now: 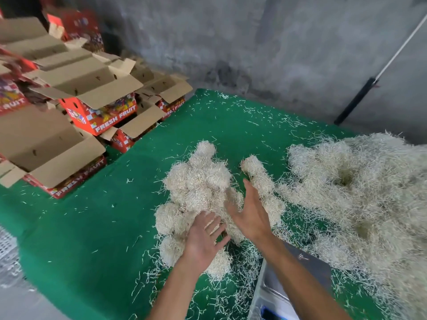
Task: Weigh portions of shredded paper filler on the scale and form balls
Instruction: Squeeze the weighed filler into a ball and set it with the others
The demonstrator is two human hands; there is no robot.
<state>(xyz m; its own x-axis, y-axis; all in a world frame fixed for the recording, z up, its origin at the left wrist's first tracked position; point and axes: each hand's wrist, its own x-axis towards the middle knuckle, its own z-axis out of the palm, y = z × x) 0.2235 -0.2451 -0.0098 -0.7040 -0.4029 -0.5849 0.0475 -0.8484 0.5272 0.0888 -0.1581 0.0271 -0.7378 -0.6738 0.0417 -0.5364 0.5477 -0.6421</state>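
A heap of several pale shredded-paper balls (198, 181) lies on the green cloth (92, 227) in the middle of the view. My left hand (203, 239) is open with fingers spread, just over the near balls. My right hand (249, 213) is open too, palm turned left, beside the heap's right side. Neither hand holds anything. A big loose pile of shredded paper filler (358, 195) covers the right side. The grey scale (291, 282) sits at the bottom right, partly hidden under my right forearm.
Stacked open red "FRESH FRUIT" cartons (97, 112) with brown flaps crowd the left and back left. A grey concrete wall (254, 42) stands behind. A black-and-white pole (360, 95) leans at the back right. Loose strands litter the cloth.
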